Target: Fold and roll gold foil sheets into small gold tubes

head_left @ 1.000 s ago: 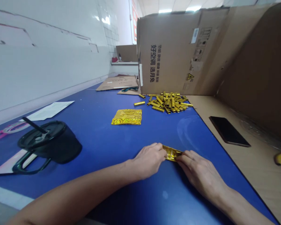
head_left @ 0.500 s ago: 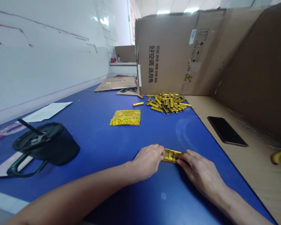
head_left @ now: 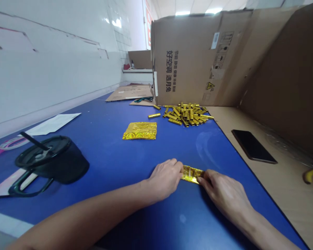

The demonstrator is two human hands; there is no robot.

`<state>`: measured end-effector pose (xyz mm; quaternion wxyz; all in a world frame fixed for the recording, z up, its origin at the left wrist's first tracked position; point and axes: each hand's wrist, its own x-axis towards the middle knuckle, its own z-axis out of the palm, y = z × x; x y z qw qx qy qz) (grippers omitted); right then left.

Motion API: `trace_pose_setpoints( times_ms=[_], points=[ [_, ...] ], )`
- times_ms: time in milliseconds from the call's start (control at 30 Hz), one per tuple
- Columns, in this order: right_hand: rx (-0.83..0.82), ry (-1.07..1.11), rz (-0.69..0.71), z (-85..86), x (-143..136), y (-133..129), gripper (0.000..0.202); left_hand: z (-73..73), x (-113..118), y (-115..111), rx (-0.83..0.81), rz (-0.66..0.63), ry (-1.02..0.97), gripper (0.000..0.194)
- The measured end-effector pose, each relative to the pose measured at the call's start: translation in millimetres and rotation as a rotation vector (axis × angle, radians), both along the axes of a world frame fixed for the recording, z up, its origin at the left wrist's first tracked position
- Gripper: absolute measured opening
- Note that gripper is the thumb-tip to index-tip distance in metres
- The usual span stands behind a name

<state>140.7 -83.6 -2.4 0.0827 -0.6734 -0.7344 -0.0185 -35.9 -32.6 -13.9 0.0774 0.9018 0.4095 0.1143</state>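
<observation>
**Gold strip pinched at both ends**

A dark mug sits on the blue desk, left of a flat piece of gold foil. The person's left hand has its fingers closed on the strip's left end, nearer than a pile of gold tubes; the right hand's fingers grip the right end. Farther right lies a phone.
</observation>
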Motion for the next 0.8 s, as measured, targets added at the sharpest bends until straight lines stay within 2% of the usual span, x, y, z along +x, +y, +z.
trace_pose_setpoints(
  times_ms=[100, 300, 633, 800],
  points=[
    [-0.014, -0.003, 0.008, 0.8, 0, 1, 0.021, 1.7, 0, -2, 0.091, -0.008, 0.038, 0.009],
    [-0.004, 0.007, 0.011, -2.1, 1, 2, 0.021, 7.0, 1, -16, 0.280, -0.227, 0.158, 0.014],
    [-0.070, -0.016, -0.038, -1.0, -1, 2, 0.023, 4.0, 2, -24, 0.310, -0.242, 0.140, 0.010],
    [-0.011, -0.053, -0.006, -5.0, 0, 1, 0.018, 2.7, 3, -27, 0.300, -0.243, 0.157, 0.013]
  ],
)
